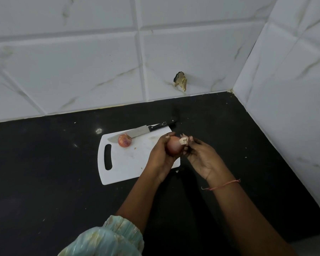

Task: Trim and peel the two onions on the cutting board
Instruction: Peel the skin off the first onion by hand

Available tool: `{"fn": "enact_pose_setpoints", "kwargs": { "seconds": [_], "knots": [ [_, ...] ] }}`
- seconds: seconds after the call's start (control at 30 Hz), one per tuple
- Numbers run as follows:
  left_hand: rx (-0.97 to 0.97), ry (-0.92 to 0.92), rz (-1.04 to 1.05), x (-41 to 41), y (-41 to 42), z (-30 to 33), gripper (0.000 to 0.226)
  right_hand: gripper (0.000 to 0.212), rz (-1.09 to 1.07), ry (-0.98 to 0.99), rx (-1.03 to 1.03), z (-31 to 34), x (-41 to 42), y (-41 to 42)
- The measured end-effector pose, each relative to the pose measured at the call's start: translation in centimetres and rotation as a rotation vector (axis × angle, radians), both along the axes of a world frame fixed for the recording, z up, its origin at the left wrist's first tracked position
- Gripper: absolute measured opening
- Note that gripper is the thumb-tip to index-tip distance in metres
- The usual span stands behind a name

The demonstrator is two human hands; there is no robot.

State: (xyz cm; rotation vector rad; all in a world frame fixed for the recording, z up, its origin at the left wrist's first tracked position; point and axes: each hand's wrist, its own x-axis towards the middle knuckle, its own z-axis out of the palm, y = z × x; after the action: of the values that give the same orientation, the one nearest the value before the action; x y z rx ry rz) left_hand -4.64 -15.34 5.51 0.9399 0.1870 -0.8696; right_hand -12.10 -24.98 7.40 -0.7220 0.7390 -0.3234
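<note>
Knife (137, 131) and onion (124, 140) crowd the cutting board's (129, 163) far edge.

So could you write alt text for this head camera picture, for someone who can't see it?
A person's left hand holds an onion above a white cutting board while the right hand pinches off its papery skin. A second onion and a knife lie on the board.

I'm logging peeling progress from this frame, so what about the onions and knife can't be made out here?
Head view only:
- Held onion: the left hand covers its near side, so how much skin remains is hidden.
- Skin piece: right hand fingers overlap it; attached or torn free, unclear.
- Second onion: too small to tell if trimmed.
- Knife: its tip sits behind that onion.
</note>
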Motion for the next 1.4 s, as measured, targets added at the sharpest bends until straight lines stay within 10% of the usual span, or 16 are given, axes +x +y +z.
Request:
{"fn": "enact_pose_setpoints", "kwargs": {
  "seconds": [0.53, 0.9, 1.23, 1.4],
  "knots": [
    [-0.351, 0.346, 0.166, -1.4, 0.3, -0.4, 0.032, 0.018, -0.262, -0.189, 0.357, 0.4, 0.0, -0.9],
    [-0.161, 0.192, 0.136, -1.3, -0.2, 0.0, 0.008, 0.018, -0.052, 0.655, -0.962, -3.0, -3.2, -3.0],
    [-0.283, 0.048, 0.011, -1.4, 0.5, 0.1, 0.054, 0.015, -0.019, 0.067, -1.396, 0.3, -1.5, 1.7],
    [-0.277, 0.023, 0.033, -1.4, 1.2, 1.4, 0.016, 0.011, -0.006, 0.082, -1.532, 0.7, -1.6, 1.8]
  ]
}}
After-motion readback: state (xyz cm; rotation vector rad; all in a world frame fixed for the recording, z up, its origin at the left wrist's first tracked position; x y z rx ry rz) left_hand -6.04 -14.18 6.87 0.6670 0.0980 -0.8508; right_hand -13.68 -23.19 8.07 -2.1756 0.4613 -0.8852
